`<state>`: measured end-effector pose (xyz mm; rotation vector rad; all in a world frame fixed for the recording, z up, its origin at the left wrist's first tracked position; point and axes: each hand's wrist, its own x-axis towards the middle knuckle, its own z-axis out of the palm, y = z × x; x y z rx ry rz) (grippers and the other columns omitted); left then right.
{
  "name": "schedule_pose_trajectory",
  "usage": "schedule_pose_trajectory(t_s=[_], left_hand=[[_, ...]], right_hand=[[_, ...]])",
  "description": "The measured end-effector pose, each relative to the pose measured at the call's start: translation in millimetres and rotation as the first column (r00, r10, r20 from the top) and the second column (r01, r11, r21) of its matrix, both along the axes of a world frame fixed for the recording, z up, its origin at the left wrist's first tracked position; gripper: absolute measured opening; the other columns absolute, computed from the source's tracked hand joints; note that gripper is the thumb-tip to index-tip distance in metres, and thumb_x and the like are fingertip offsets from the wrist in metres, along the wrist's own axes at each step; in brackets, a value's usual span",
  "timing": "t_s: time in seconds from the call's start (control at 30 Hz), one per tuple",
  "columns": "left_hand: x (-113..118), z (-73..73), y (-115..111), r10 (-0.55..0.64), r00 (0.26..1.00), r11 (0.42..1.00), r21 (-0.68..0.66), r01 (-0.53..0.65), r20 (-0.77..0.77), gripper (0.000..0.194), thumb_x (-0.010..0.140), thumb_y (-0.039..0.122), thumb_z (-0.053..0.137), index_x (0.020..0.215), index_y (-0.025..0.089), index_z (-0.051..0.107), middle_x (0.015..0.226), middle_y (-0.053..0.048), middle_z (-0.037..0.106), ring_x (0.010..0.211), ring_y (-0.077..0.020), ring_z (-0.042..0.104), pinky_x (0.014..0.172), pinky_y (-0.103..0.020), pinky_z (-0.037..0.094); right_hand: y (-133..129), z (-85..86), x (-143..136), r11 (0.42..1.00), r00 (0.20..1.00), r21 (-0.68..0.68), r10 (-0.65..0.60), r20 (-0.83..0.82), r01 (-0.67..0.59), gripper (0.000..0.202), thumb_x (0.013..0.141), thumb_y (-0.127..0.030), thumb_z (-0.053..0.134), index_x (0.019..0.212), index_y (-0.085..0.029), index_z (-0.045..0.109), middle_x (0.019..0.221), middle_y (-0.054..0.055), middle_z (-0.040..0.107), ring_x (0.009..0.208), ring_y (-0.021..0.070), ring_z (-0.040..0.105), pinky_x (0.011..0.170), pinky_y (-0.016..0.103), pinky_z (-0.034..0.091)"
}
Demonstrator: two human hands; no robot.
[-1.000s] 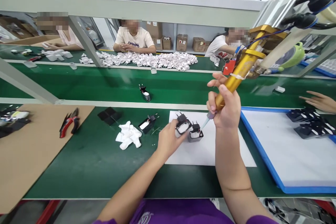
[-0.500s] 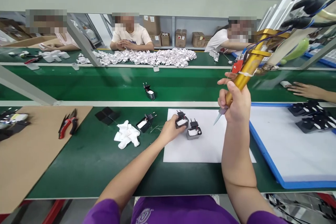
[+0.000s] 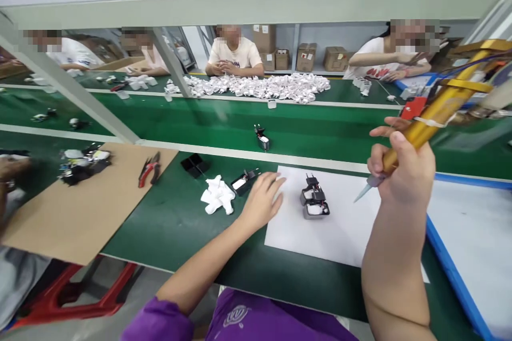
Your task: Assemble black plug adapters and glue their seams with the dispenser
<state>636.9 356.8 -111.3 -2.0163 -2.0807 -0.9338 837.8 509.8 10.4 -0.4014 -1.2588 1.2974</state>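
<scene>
Your right hand [image 3: 404,170] is wrapped tight around the gold dispenser [image 3: 436,112], nozzle tip [image 3: 362,194] slanting down and to the left, up in the air and well apart from the work. Your left hand [image 3: 262,200] lies loosely open, palm down, at the left edge of the white sheet [image 3: 340,234]; it grips nothing, and its fingers sit just beside the black plug [image 3: 245,181] lying on the green bench [image 3: 168,224].

2 plugs [image 3: 314,200] stand touching each other in the middle of the sheet, prongs up. Judging by how they stand alone with the nozzle lifted clear, those 2 look dealt with (whether any glue is actually on them is too small to tell). What seems left: the plug by your left fingers, not yet on the sheet, and 1 more plug [image 3: 262,138] out on the belt beyond.

Beside the near plug lies a crumpled white rag [image 3: 217,200], then a black tray [image 3: 194,164], and red cutters [image 3: 149,169] on the cardboard [image 3: 80,208]. Across the line, other people sit behind a heap of white parts [image 3: 260,87].
</scene>
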Motion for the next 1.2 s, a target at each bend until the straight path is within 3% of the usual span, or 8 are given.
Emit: schedule_pose_trajectory(t_s=[0.17,0.3,0.43,0.57,0.67,0.77,0.93,1.2], left_hand=[[-46,-9.9,-31,0.351,0.910,0.936,0.081,-0.342,-0.222,0.036,0.088,0.019,0.055,0.123,0.017,0.058,0.142,-0.020,0.039,0.128,-0.0373,0.041,0.102,-0.054,0.040],[-72,-22.4,-36,0.401,0.913,0.905,-0.121,-0.407,-0.077,0.048,0.087,0.026,0.059,0.132,0.014,0.048,0.134,-0.021,0.048,0.121,-0.0343,0.049,0.099,-0.050,0.044],[-78,-20.2,-28,0.455,0.889,0.856,-0.301,-0.421,0.049,0.034,0.081,0.032,0.067,0.108,0.012,0.060,0.106,-0.015,0.066,0.102,-0.0317,0.062,0.087,-0.041,0.050],[-55,-6.5,-22,0.428,0.898,0.861,-0.348,-0.370,0.104,0.031,0.081,0.043,0.065,0.098,0.016,0.061,0.083,-0.007,0.070,0.077,-0.0260,0.068,0.065,-0.031,0.050],[-20,5.7,-19,0.318,0.924,0.904,-0.362,-0.228,0.213,0.034,0.082,0.046,0.064,0.101,0.019,0.059,0.083,-0.004,0.071,0.074,-0.0242,0.068,0.062,-0.028,0.047],[13,14.9,-19,0.183,0.920,0.927,-0.373,-0.043,0.346,0.032,0.082,0.043,0.064,0.103,0.020,0.056,0.087,-0.004,0.071,0.076,-0.0232,0.068,0.066,-0.028,0.047],[42,22.4,-23,0.093,0.875,0.897,-0.421,0.134,0.475,0.032,0.085,0.030,0.054,0.115,0.019,0.051,0.080,-0.001,0.068,0.053,-0.0155,0.059,0.054,-0.024,0.044],[58,39.4,-21,0.018,0.899,0.974,-0.210,0.083,0.437,0.034,0.077,0.030,0.067,0.109,0.020,0.059,0.085,-0.001,0.069,0.067,-0.0156,0.063,0.065,-0.025,0.050]], right_hand=[[-1,-0.3,1,1.000,1.000,-0.013,0.015,0.006,-0.015,0.024,0.080,-0.031,0.068,0.101,-0.022,0.063,0.089,0.003,0.059,0.038,0.0071,0.038,0.027,0.020,0.021],[-2,-0.1,-1,1.000,1.000,-0.007,0.010,0.007,-0.010,0.025,0.080,-0.033,0.069,0.100,-0.021,0.063,0.088,0.004,0.059,0.038,0.0073,0.038,0.028,0.021,0.021],[-5,0.9,-1,0.999,0.999,-0.022,0.032,-0.002,-0.032,0.023,0.080,-0.032,0.069,0.101,-0.022,0.064,0.089,0.004,0.059,0.039,0.0073,0.038,0.028,0.022,0.020],[-12,3.8,-3,0.998,0.998,-0.021,0.062,-0.026,-0.063,0.023,0.079,-0.031,0.069,0.099,-0.021,0.064,0.087,0.003,0.058,0.038,0.0064,0.037,0.028,0.020,0.023],[-21,7.1,-7,0.994,0.993,-0.035,0.105,-0.062,-0.107,0.025,0.079,-0.030,0.068,0.100,-0.018,0.063,0.087,0.003,0.058,0.038,0.0055,0.037,0.028,0.018,0.023],[-30,9.9,-10,0.988,0.985,-0.028,0.151,-0.078,-0.153,0.025,0.080,-0.029,0.067,0.102,-0.018,0.062,0.088,0.002,0.058,0.038,0.0046,0.038,0.028,0.018,0.024],[-41,12.8,-14,0.981,0.980,-0.014,0.192,-0.059,-0.193,0.022,0.082,-0.028,0.066,0.102,-0.021,0.062,0.088,0.001,0.058,0.038,0.0041,0.038,0.028,0.018,0.026],[-50,17.6,-28,0.971,0.962,0.017,0.241,-0.130,-0.240,0.019,0.085,-0.029,0.065,0.100,-0.019,0.063,0.089,0.001,0.059,0.037,0.0033,0.039,0.027,0.017,0.025]])
